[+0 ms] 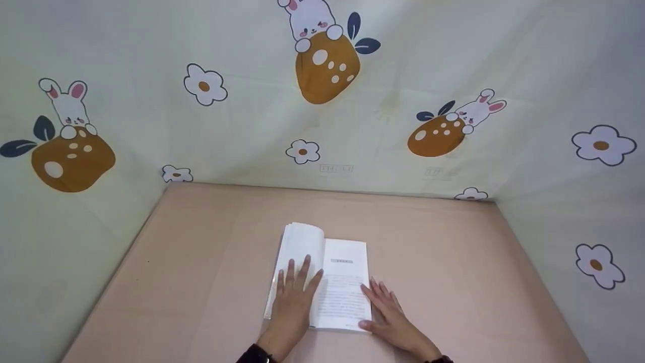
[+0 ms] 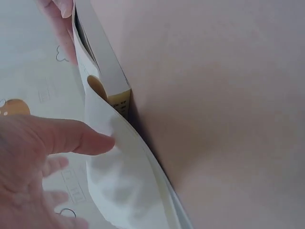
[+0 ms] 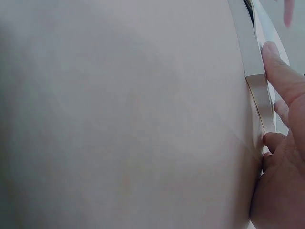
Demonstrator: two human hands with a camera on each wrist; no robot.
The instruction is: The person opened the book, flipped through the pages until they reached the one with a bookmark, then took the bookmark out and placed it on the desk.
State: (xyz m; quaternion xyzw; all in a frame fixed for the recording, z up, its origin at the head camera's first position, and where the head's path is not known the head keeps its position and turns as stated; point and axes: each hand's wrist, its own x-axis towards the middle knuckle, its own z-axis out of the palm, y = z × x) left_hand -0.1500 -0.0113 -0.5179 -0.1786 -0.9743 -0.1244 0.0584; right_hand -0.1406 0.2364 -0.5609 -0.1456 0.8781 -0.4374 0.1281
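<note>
An open book point(image 1: 344, 290) lies on the table, its left pages curving up near the spine and a short grey heading above printed lines on the right page. Over the left page my left hand point(image 1: 295, 302) is spread with straight fingers; in the left wrist view its thumb point(image 2: 97, 142) is at the curved white page point(image 2: 121, 176). My right hand point(image 1: 390, 317) is at the book's lower right edge, thumb on the page corner and fingers along the side. The right wrist view shows its thumb point(image 3: 281, 71) on top and the thick page block point(image 3: 259, 95) below.
The book rests on a pinkish-beige tabletop point(image 1: 201, 262). Pale walls or curtains point(image 1: 242, 131) printed with rabbits, brown strawberries and flowers enclose the table at the back and both sides. Dark cuffs point(image 1: 256, 354) show at the wrists.
</note>
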